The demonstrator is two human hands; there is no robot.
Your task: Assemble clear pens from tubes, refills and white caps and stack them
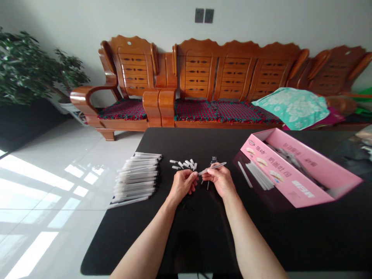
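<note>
In the middle of the head view, my right hand [220, 182] is closed around a slim, whitish pen [217, 166], which slants up to the right. My left hand [183, 183] pinches at the pen's left end with thumb and forefinger, its other fingers curled; whether a small part sits in that pinch is hidden. Several white pen caps [186, 164] lie loose just beyond my left hand. Thin dark-tipped pieces [214, 159] lie behind my right hand, partly covered by it. Small black pieces [188, 208] are faintly visible on the tabletop below my left hand.
A stack of pens [135, 176] with dark ends lies along the left edge of the black table [203, 240]. On the right, several white tubes [259, 176] lie beside a pink box [302, 170] with contents inside. A wooden sofa [200, 77] stands behind.
</note>
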